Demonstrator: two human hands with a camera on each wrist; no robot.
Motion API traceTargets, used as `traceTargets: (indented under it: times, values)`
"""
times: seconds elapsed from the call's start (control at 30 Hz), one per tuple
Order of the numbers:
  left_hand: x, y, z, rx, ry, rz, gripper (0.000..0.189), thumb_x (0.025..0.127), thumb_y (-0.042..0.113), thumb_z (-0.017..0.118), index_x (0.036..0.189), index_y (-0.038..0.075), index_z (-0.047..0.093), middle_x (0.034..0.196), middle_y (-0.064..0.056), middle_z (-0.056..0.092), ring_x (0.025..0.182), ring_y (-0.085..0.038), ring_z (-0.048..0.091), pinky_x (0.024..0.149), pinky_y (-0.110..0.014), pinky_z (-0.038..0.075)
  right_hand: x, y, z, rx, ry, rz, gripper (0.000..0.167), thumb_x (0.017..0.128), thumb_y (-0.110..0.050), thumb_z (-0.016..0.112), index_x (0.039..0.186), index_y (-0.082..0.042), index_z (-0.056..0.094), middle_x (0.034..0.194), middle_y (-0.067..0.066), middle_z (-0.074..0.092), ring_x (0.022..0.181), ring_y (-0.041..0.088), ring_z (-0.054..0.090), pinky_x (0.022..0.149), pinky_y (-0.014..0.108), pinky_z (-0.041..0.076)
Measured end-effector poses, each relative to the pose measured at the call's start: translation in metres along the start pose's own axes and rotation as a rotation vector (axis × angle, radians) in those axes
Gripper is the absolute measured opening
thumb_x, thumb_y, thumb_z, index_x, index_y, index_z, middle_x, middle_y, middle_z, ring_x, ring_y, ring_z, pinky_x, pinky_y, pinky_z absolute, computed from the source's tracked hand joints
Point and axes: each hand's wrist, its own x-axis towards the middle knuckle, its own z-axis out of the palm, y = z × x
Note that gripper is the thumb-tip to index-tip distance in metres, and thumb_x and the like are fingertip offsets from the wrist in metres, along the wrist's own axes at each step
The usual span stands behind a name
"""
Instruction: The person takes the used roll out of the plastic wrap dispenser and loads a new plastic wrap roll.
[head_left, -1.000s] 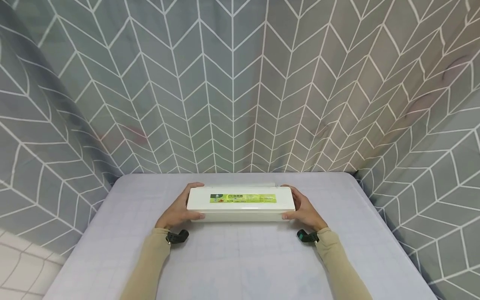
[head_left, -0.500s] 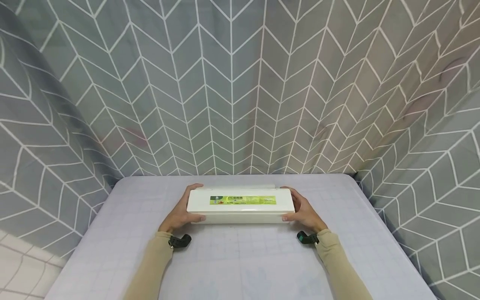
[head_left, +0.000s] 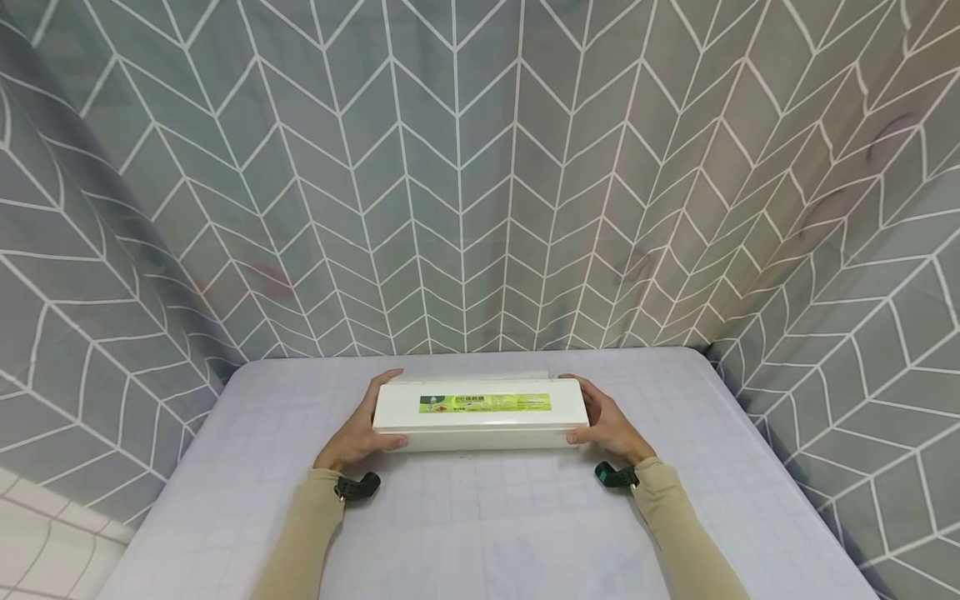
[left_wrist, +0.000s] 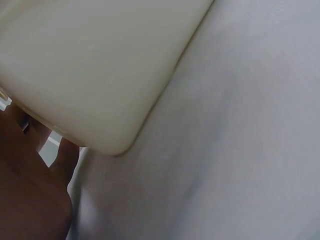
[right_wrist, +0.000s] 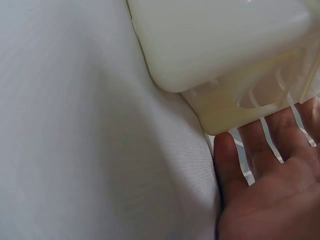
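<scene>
A long white plastic wrap dispenser lies crosswise on the cloth-covered table, a green-and-yellow label along its lid. My left hand grips its left end, thumb on the front face and fingers reaching behind. At the opposite end my right hand holds it the same way. The left wrist view has the dispenser's smooth corner close over the cloth, with dark fingers at its end. In the right wrist view, fingers spread against the end wall, which has a rounded recess.
The table has a pale cloth over it. Grey curtains with white chevron lines hang behind it and along both sides. Each wrist wears a black camera strap, and a white tiled surface shows at lower left.
The dispenser and both hands appear slightly lower in the head view, along with the table edge. The grip of both hands looks the same.
</scene>
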Motion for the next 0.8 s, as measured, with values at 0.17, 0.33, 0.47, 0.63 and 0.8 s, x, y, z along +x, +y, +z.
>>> traceTargets:
  times: [0.17,0.33,0.47,0.63,0.8]
  values:
    - [-0.0004,-0.0025,-0.0009,0.005,0.008,-0.002,0.122,0.072,0.003,0.091,0.168,0.013,0.016,0.148,-0.023,0.044,0.124,-0.026,0.05,0.108,-0.049,0.038,0.0012,0.0014,0.001,0.003,0.001,-0.004,0.106,0.075,0.004,0.091,0.163,0.002,0.031,0.151,0.007,0.054,0.129,0.01,0.06,0.102,0.024,0.055]
    - [0.0003,-0.0038,-0.0006,0.006,0.015,-0.004,0.123,0.072,0.004,0.091,0.168,0.013,0.015,0.149,-0.024,0.044,0.125,-0.029,0.05,0.108,-0.051,0.038,0.0009,-0.0008,0.0015,-0.001,0.008,0.003,0.107,0.075,0.001,0.092,0.163,-0.001,0.033,0.151,0.007,0.053,0.13,0.009,0.06,0.103,0.023,0.054]
    - [0.0002,-0.0031,0.0004,-0.008,0.014,-0.011,0.125,0.072,0.003,0.091,0.169,0.016,0.015,0.149,-0.024,0.044,0.125,-0.03,0.049,0.108,-0.049,0.038,0.0002,-0.0009,0.0008,-0.005,0.006,0.001,0.107,0.075,0.001,0.092,0.163,0.0,0.032,0.152,0.007,0.053,0.129,0.01,0.06,0.102,0.024,0.055]
    - [-0.0001,-0.0041,0.0005,-0.004,0.013,-0.006,0.127,0.072,0.003,0.092,0.17,0.016,0.013,0.15,-0.024,0.044,0.126,-0.029,0.049,0.109,-0.05,0.038,-0.0001,0.0,0.0012,-0.004,0.007,-0.002,0.107,0.076,0.003,0.091,0.163,0.002,0.03,0.151,0.007,0.053,0.129,0.01,0.06,0.101,0.025,0.056]
    - [-0.0002,-0.0054,-0.001,0.003,0.007,-0.003,0.131,0.07,0.003,0.095,0.17,0.017,0.011,0.151,-0.023,0.044,0.127,-0.028,0.049,0.11,-0.05,0.037,-0.0007,0.0005,0.0005,0.004,-0.007,-0.018,0.106,0.076,0.001,0.091,0.163,0.002,0.03,0.152,0.009,0.053,0.129,0.01,0.061,0.101,0.025,0.056]
